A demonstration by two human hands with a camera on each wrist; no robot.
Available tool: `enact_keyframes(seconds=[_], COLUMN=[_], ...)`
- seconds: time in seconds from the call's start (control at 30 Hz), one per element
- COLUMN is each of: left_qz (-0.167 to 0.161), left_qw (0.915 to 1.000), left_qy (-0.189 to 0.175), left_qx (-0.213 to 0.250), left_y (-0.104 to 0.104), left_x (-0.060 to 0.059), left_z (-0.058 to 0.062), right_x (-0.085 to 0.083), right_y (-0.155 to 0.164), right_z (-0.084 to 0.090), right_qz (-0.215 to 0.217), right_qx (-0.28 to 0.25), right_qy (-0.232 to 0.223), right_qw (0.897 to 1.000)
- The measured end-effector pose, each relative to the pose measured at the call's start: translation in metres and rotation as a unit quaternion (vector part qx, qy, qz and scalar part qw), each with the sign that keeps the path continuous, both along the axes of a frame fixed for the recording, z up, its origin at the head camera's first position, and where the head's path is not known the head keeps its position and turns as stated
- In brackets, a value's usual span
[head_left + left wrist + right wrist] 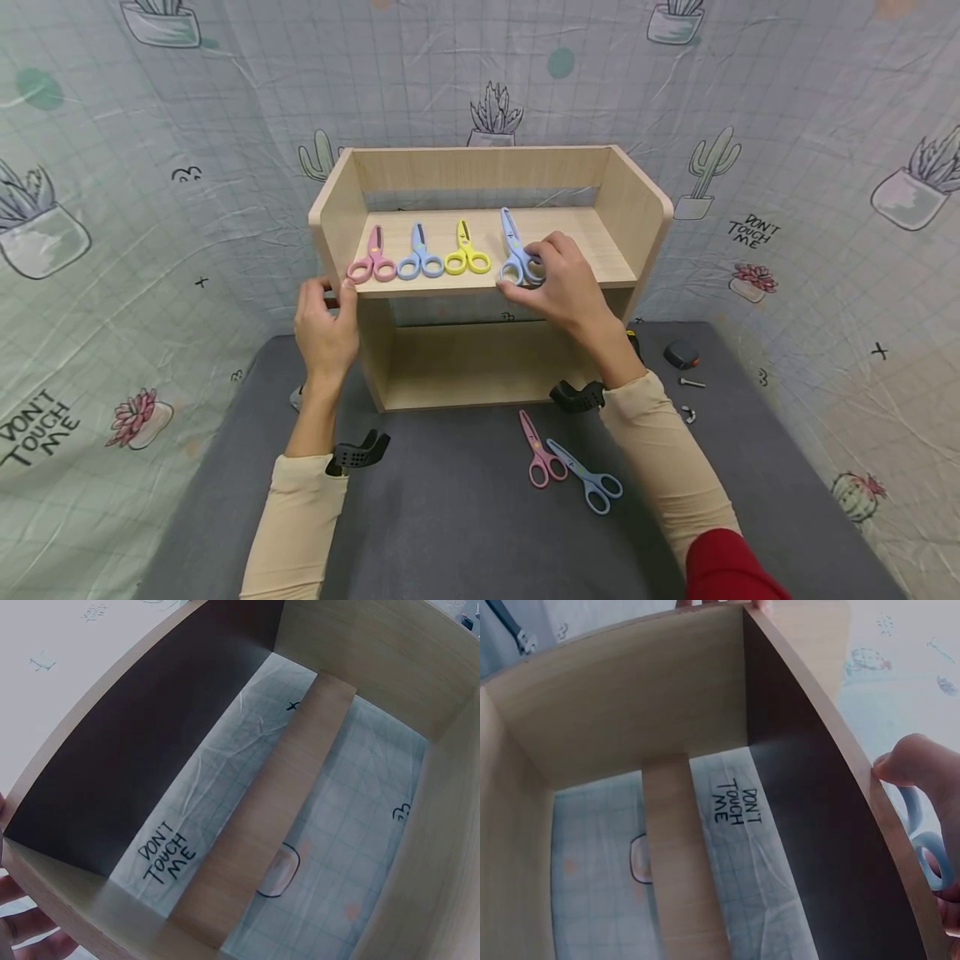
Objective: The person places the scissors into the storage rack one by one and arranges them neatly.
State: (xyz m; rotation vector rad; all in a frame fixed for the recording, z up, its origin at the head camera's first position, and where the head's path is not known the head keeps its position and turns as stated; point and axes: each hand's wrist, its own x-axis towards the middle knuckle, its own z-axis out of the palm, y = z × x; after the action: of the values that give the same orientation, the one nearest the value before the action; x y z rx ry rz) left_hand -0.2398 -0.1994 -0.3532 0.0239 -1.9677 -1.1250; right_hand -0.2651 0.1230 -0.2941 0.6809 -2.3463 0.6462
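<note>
scissors (512,237) under curled fingers at the front of a wooden rack (480,169)

held by the handle loops in the right hand (564,283), with fingers bent narrowly over them and thumb at the front edge; pale blue, blades toward the back of the upper shelf (570,221). cannot tell whether lying quite flat. to the left, in a row on the same shelf: yellow scissors (466,250), small blue scissors (418,248), pink scissors (375,254), all handles frontward. gripping the left side panel (341,212) at the shelf's front corner: left hand (326,329), thumb on the edge, fingers bent along the outer face, just beside the pink loops. on the dark table (450,500), in front: second pink pair (531,433) beside second blue pair (585,475).
</note>
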Motion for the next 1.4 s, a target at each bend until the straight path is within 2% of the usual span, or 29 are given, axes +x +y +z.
enact_keyframes(seconds=[0.33, 0.93, 1.2, 1.4], left_qz=[-0.001, -0.003, -0.003, -0.007], left_qw=[1.0, 1.0, 1.0, 1.0], left_qy=[0.003, -0.002, -0.007, -0.005], left_qx=[-0.001, -0.001, 0.002, 0.004], left_y=[0.0, -0.002, -0.003, -0.003], left_x=[-0.002, -0.006, -0.007, -0.01], left_z=[0.0, 0.001, 0.001, 0.001], right_x=[-0.016, -0.025, -0.029, -0.03], right_y=[-0.001, -0.003, -0.005, -0.005], right_z=[0.009, 0.02, 0.023, 0.024], right_qz=[-0.009, -0.015, -0.02, -0.021], right_qx=[0.003, 0.024, 0.046, 0.044], right_qy=[-0.078, -0.174, -0.2, -0.21], right_qw=[0.997, 0.984, 0.978, 0.976])
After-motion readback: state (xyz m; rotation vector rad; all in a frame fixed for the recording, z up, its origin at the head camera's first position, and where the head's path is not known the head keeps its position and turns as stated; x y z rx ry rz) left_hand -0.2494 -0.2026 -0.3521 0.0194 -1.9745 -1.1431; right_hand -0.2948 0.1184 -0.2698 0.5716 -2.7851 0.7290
